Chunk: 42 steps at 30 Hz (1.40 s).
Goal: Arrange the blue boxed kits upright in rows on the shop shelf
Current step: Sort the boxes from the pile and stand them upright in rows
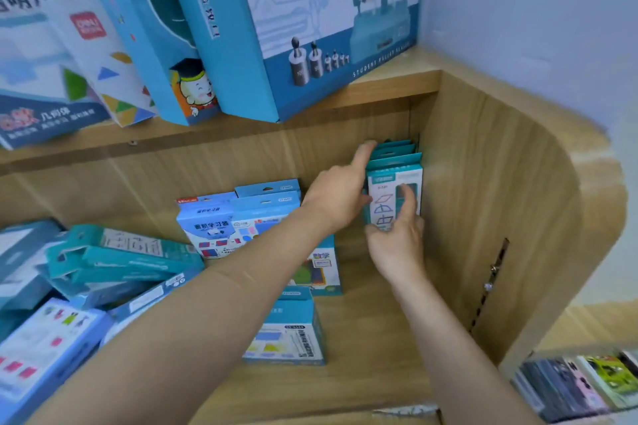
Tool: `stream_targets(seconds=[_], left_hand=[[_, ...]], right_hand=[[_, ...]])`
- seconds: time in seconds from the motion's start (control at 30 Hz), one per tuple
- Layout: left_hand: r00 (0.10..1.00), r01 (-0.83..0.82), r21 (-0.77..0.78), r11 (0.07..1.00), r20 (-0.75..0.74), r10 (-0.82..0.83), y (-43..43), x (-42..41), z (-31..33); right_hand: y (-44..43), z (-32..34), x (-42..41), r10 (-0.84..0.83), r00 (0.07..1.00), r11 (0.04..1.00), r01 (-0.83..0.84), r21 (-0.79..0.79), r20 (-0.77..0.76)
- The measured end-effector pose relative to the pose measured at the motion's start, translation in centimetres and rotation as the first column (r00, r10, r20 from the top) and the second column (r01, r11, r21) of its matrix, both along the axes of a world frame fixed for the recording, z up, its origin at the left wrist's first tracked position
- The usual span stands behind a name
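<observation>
**Fig.: Teal kits stood in a row at the shelf's right end**

Wood-grain laminate shelf (373, 338), matte, w/ curved right side panel (500, 217). Row of teal boxed kits (395, 162): flat rectangular card cartons w/ hang-tab tops, standing upright against the right panel, long axis vertical, printed faces toward the viewer; front carton shows white panel w/ blue outline shapes. Left hand (340, 197) rests on the row's left edge, index finger stretched along the tabs. Right hand (397, 238) grips the front carton, thumb on its face. Loose pile of teal kits (121, 259) lies flat and tilted at left; light-blue kits (238, 214) stand mid-shelf. Large balance-scale box (328, 10) on the shelf above.
</observation>
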<state>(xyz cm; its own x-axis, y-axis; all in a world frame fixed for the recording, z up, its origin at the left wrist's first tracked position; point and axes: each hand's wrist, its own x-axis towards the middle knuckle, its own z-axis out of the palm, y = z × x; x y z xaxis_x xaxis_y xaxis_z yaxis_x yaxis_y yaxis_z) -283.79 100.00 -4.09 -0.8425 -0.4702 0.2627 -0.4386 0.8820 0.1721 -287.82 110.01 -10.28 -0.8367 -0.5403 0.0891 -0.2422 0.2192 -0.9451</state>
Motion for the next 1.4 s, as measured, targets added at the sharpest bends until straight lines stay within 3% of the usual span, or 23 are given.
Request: stream_targets(seconds=[0.23, 0.33, 0.4, 0.5, 0.6, 0.73, 0.9, 1.07, 1.27, 1.33, 1.4], left_hand=[[0.995, -0.003, 0.204, 0.979, -0.097, 0.023, 1.9, 12.6, 4.4], [0.995, -0.076, 0.310, 0.948, -0.040, 0.093, 3.4, 17.9, 3.8], [0.989, -0.140, 0.290, 0.947, 0.082, 0.121, 3.9, 19.7, 2.4], [0.963, -0.210, 0.247, 0.946, 0.219, 0.157, 3.7, 20.7, -0.1], [0.960, -0.250, 0.195, 0.948, 0.179, 0.217, 3.1, 20.9, -1.8], [0.973, -0.230, 0.263, 0.937, 0.057, 0.223, 3.5, 20.7, -2.5], [0.974, -0.186, 0.344, 0.921, -0.061, 0.220, 4.7, 19.6, -3.9], [0.970, -0.179, 0.320, 0.930, -0.103, 0.222, 4.9, 19.6, -4.6], [0.979, -0.124, 0.306, 0.944, -0.117, 0.167, 5.1, 20.1, -4.6], [0.974, -0.107, 0.309, 0.945, -0.158, 0.162, 4.7, 20.7, -4.0], [0.974, -0.087, 0.286, 0.954, -0.175, 0.141, 4.3, 21.5, -3.3]], right_hand=[[0.7, 0.4, 1.1, 0.132, 0.984, 0.980, -0.148, -0.136, -0.122], [0.4, 0.8, 1.6, 0.230, 0.956, 0.957, -0.256, -0.136, -0.183], [-0.1, 0.9, 2.0, 0.321, 0.927, 0.936, -0.341, -0.081, -0.195], [-1.0, 0.5, 2.2, 0.460, 0.882, 0.888, -0.457, 0.055, -0.103], [-1.7, -0.3, 2.0, 0.502, 0.863, 0.860, -0.490, 0.144, -0.057], [-2.4, -0.4, 2.5, 0.479, 0.878, 0.877, -0.479, 0.045, 0.018], [-3.8, -0.3, 3.8, 0.613, 0.765, 0.782, -0.623, -0.017, 0.196], [-3.9, -0.1, 3.7, 0.637, 0.734, 0.759, -0.651, -0.022, 0.237], [-2.0, 2.5, 2.9, 0.661, 0.741, 0.737, -0.671, 0.082, 0.119], [-0.4, 4.2, 2.8, 0.732, 0.681, 0.678, -0.731, 0.076, 0.012], [1.5, 5.2, 3.2, 0.807, 0.583, 0.590, -0.786, 0.184, -0.096]])
